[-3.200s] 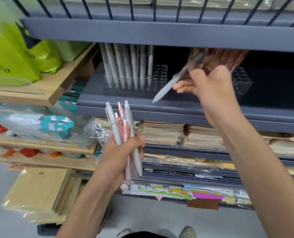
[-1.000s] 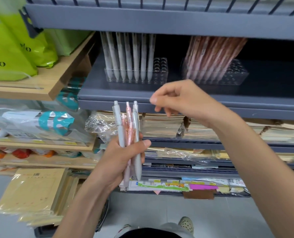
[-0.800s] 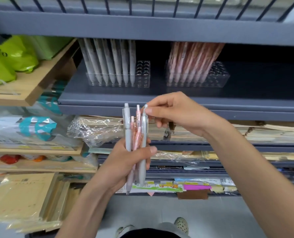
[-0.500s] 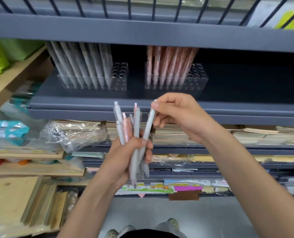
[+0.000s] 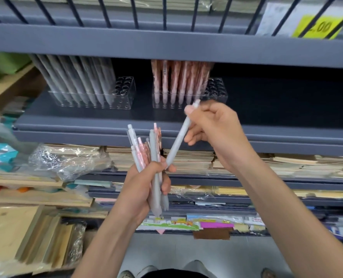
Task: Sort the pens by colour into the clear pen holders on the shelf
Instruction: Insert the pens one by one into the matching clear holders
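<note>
My left hand (image 5: 144,189) grips a bunch of pens (image 5: 146,155), several grey and pink, held upright below the shelf edge. My right hand (image 5: 216,135) pinches a single grey pen (image 5: 179,137) by its upper part, tilted, its tip still near the bunch. On the grey shelf (image 5: 166,121) stand two clear holders: the left holder (image 5: 124,95) carries a row of grey pens (image 5: 78,81), the right holder (image 5: 216,91) a row of pink pens (image 5: 178,79). Both holders have empty holes at their right ends.
A grey upper shelf with black railing (image 5: 166,43) overhangs the holders. Stacks of notebooks (image 5: 196,159) and wrapped stationery fill the shelves below. Wooden shelving with bags stands at the left (image 5: 26,187). A yellow price tag (image 5: 317,27) hangs top right.
My right hand came back empty from the shelf, reached the bunch, took a grey pen by its top and has drawn it out up and to the right. The view panned right.
</note>
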Tool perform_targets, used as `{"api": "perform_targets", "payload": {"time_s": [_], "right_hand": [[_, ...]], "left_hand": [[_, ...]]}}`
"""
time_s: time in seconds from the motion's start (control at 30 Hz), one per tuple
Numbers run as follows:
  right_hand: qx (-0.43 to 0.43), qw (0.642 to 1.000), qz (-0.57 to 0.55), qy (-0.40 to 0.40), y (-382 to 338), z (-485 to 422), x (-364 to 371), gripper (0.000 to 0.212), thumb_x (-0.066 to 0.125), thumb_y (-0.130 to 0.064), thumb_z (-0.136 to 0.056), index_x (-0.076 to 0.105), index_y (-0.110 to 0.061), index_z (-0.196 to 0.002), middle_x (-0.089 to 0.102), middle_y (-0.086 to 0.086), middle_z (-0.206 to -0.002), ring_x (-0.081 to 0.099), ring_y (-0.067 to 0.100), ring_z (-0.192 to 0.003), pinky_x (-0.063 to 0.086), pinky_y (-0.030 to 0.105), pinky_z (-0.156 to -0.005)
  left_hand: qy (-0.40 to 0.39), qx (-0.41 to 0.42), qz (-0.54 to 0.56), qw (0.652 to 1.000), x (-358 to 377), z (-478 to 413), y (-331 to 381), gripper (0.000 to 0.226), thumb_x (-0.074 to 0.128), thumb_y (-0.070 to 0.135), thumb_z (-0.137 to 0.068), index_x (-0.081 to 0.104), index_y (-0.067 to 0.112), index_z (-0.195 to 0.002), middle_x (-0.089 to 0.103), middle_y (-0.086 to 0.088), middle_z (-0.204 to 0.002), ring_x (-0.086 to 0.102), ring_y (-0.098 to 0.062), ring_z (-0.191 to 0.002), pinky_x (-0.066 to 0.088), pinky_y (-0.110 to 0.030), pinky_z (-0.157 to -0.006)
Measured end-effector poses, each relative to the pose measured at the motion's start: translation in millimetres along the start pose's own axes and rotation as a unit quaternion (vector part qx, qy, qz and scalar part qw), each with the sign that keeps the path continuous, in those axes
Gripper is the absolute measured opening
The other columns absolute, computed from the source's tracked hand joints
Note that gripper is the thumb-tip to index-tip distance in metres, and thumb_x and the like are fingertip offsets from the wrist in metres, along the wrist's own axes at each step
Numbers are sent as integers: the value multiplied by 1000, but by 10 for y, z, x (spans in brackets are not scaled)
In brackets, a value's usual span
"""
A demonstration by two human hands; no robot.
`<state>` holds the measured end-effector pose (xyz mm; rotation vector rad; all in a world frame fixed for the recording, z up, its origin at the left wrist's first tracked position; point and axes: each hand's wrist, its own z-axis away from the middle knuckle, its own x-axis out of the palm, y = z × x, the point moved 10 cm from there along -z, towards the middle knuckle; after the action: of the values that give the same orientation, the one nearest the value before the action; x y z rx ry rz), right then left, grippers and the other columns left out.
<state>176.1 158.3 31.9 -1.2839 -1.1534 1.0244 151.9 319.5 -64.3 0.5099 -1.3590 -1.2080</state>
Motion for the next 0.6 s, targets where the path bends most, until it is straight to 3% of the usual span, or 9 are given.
{"api": "perform_targets", "payload": {"time_s": [0.13, 0.27, 0.5, 0.6], "right_hand": [[15, 985, 65, -157, 126, 61, 376, 11, 72, -3, -85, 69, -5, -95, 72, 10, -79, 69, 19, -70, 57, 26, -66], [25, 976, 67, -204, 93, 10, 600, 13, 68, 0, -87, 68, -5, -98, 74, 11, -84, 72, 20, -76, 58, 26, -71], [-84, 993, 79, -1, -257, -537, 806, 15, 57, 3, -94, 58, -11, -101, 69, 10, -92, 72, 13, -77, 59, 25, -76], [-133, 984, 119, 28, -351, -672, 1034, 22, 56, 2, -93, 55, -20, -97, 67, 9, -95, 70, 22, -89, 57, 38, -87]], "left_hand": [[15, -6, 30, 999, -110, -5, 62, 22, 64, 13, -79, 54, 3, -96, 64, -9, -74, 42, -14, -41, 39, -23, -41], [46, 3, 42, 998, -339, 15, 161, 24, 66, 13, -83, 54, 3, -101, 66, -9, -78, 42, -13, -42, 39, -22, -40], [90, 22, 55, 994, -800, 152, 419, 43, 73, 18, -77, 54, 1, -113, 68, -9, -79, 46, -13, -43, 43, -22, -40], [95, 24, 56, 994, -974, 205, 516, 39, 74, 16, -78, 57, 2, -110, 67, -9, -76, 46, -13, -43, 43, -22, -40]]}}
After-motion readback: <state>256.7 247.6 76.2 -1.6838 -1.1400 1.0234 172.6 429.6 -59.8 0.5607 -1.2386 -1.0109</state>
